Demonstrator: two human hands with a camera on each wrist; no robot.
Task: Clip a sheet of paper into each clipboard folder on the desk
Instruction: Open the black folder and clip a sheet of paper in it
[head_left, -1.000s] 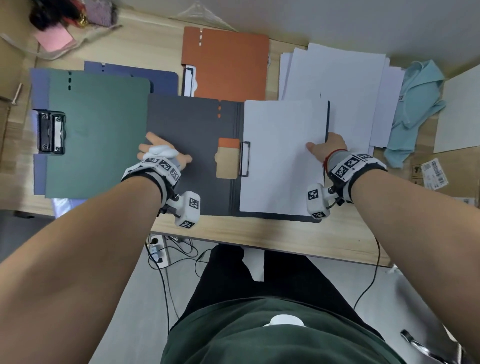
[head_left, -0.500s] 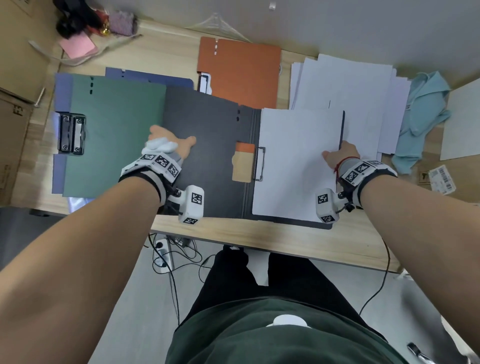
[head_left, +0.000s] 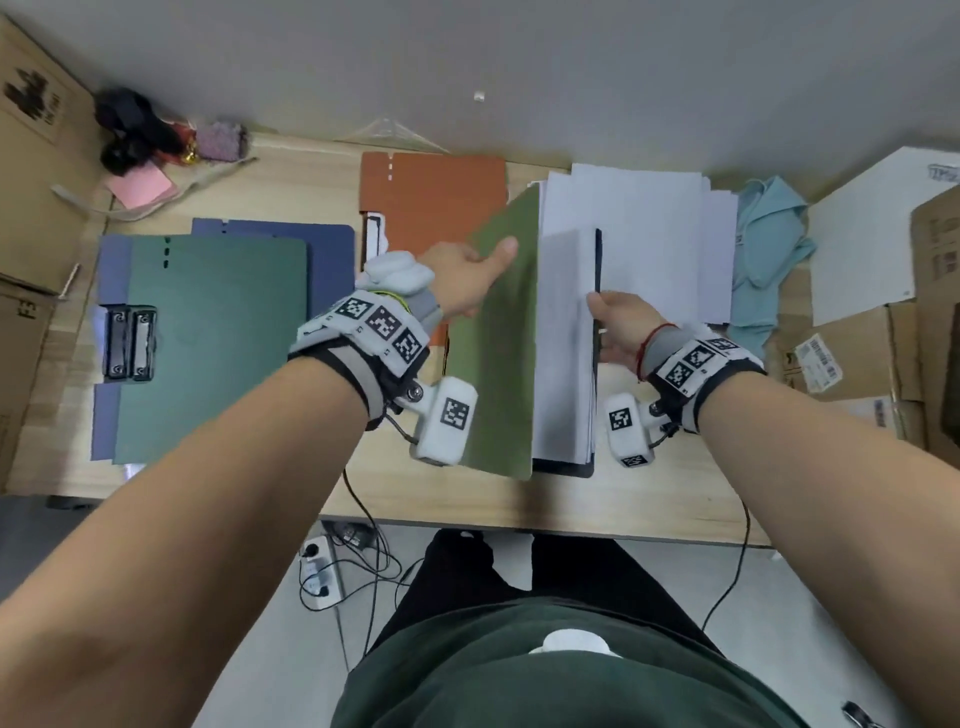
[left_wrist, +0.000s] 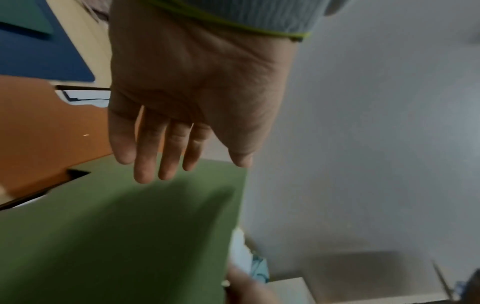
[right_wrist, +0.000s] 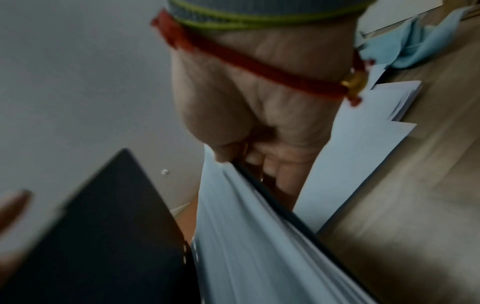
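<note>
The olive folder (head_left: 498, 332) stands near the middle of the desk (head_left: 467, 499), half closed like a book on its near edge. A white sheet (head_left: 563, 343) is held against its dark back board (head_left: 597, 270). The olive cover is tilted up towards the sheet and is pushed by the left hand (head_left: 467, 275): the fingers (left_wrist: 145, 156) are straight and laid flat on the cover, nothing being gripped. The right edge of the board and sheet is pinched by the right hand (head_left: 621, 325), thumb on the paper side, fingers curled behind.

The step in hand is judged to be the closing of a loaded folder. Next, the cover is to be brought fully over and the folder laid flat or set aside.

Just right of it, the loose paper stack (head_left: 654, 228) is overlapped. The orange folder (head_left: 434, 192) lies just beyond, the dark green folder (head_left: 213, 338) and blue folder (head_left: 275, 231) to the left. Bare desk is available along the near edge; a swing to the left is limited by the green folder.
</note>
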